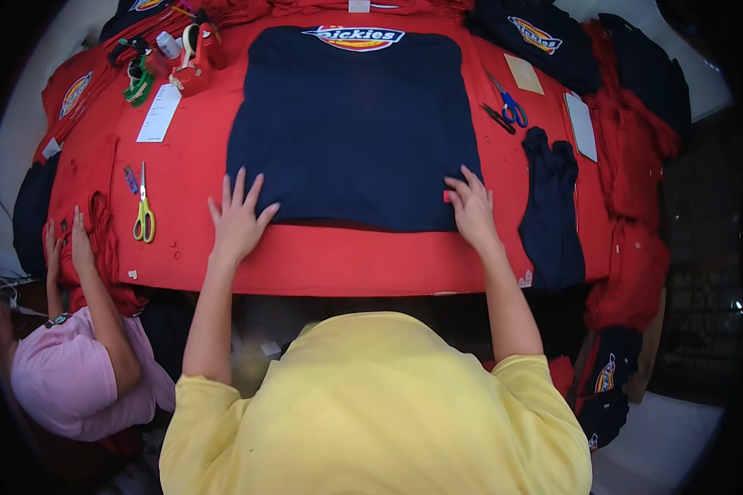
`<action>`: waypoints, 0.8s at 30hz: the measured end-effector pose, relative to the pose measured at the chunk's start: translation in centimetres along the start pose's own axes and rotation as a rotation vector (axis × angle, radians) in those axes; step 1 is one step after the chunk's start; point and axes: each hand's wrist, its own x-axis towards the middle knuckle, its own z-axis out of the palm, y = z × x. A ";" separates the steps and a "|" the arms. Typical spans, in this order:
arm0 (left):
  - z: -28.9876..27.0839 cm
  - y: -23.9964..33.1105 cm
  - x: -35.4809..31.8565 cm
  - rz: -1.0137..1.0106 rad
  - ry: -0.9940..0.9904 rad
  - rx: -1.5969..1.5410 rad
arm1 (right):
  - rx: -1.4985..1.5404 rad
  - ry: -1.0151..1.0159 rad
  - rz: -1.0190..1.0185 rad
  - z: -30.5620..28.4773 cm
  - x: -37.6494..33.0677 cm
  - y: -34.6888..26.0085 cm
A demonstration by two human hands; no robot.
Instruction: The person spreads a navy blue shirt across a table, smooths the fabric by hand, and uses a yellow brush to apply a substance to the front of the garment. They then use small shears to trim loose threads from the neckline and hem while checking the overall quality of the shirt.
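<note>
Navy garment (355,132) spread flat at frame centre on red-covered surface (338,260). Left hand (238,219) released, fingers splayed, pressing lower-left hem; right hand (473,208) released, flat on lower-right corner, apparently to smooth cloth. Yellow-handled scissors (144,216) lie left.

Both bare forearms reach forward from short yellow sleeves, well apart and roughly parallel, the left hand (238,221) lying palm-down with fingers splayed wide and the right hand (473,208) lying palm-down with fingers extended closer together, neither hand closed on anything.
</note>
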 end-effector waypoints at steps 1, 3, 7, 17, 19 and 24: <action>1.4 -1.5 -1.7 0.052 0.106 -0.031 | -0.059 0.108 0.000 0.8 -2.1 1.2; 2.6 -4.3 -3.9 0.123 0.215 -0.174 | 0.042 0.273 0.031 1.1 -5.2 4.0; 1.2 -7.3 -7.0 0.074 0.194 -0.609 | 0.289 0.281 0.078 -1.0 -9.7 6.4; 0.6 -8.6 0.0 -0.015 0.088 -1.070 | 0.144 0.307 0.224 -0.3 -5.2 5.9; 1.1 -9.0 1.7 -0.108 0.061 -1.089 | -0.027 0.339 0.227 0.4 -3.8 5.7; 1.2 -7.6 1.9 -0.175 -0.011 -0.983 | -0.114 0.435 0.218 1.8 -3.0 5.8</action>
